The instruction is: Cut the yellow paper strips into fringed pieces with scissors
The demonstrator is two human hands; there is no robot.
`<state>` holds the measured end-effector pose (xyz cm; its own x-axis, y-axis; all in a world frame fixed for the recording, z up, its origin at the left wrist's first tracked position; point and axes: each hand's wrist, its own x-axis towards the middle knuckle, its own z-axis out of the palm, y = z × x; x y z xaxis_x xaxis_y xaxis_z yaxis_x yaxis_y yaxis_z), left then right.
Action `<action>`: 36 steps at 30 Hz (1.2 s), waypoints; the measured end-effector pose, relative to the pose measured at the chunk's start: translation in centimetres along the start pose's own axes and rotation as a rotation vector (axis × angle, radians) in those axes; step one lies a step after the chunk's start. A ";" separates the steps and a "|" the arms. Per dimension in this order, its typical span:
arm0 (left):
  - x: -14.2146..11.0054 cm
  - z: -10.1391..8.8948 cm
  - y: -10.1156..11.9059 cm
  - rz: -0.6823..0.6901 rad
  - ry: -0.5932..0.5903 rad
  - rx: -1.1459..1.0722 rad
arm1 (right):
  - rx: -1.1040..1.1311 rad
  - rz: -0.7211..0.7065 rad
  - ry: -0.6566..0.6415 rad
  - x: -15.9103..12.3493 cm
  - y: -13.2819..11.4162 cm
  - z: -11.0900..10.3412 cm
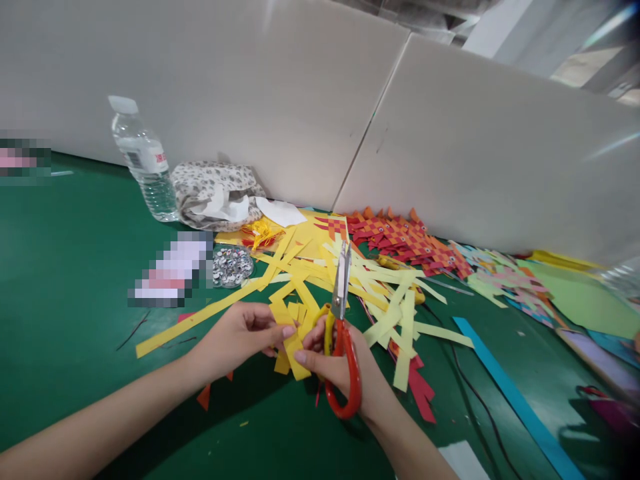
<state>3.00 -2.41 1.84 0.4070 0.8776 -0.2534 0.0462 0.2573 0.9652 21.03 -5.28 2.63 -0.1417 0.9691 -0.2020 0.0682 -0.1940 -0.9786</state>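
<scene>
Your left hand (240,337) and right hand (323,365) pinch overlapping yellow paper strips (291,343) between them, above the green worktop (85,240); an uneven tug could loosen them. Scissors (340,305) held in your right hand, blades pointing away, could snag the pale strips (406,320) beyond.

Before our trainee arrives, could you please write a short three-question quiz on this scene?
1. Which hand carries the scissors?
2. True or false: the left hand pinches a yellow strip.
3. The long strip at the lower right is: A) red; B) blue; C) white.

Key: 1. The right hand. 2. True. 3. B.
</scene>
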 end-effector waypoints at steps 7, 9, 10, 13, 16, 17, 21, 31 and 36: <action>-0.1 0.0 0.4 0.059 0.060 0.050 | 0.013 0.018 -0.035 -0.4 -0.3 0.1; -0.1 0.0 0.6 0.062 0.063 0.054 | -0.001 0.030 -0.036 -0.4 -0.5 0.2; -0.1 0.1 0.6 0.064 0.063 0.052 | -0.011 0.035 -0.035 -0.5 -0.5 0.3; -0.1 0.1 0.6 0.073 0.058 0.041 | -0.032 0.044 -0.028 -0.5 -0.6 0.4; -0.1 0.1 0.6 0.072 0.062 0.056 | -0.028 0.044 -0.022 -0.5 -0.5 0.3; -0.1 0.1 0.6 0.069 0.064 0.063 | -0.026 0.038 -0.024 -0.5 -0.3 0.2; -0.1 0.0 0.6 0.057 0.064 0.073 | -0.048 0.001 -0.035 -0.4 0.1 0.0; -0.2 -0.1 0.6 0.066 0.028 0.064 | -0.031 -0.014 -0.051 -0.2 0.1 -0.1; -0.3 0.0 0.8 0.056 0.045 0.068 | -0.045 -0.005 -0.052 -0.3 -0.1 -0.1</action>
<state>2.95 -2.50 2.69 0.3698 0.9073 -0.2001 0.0867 0.1807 0.9797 21.18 -5.57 2.75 -0.1928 0.9607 -0.1998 0.1115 -0.1809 -0.9772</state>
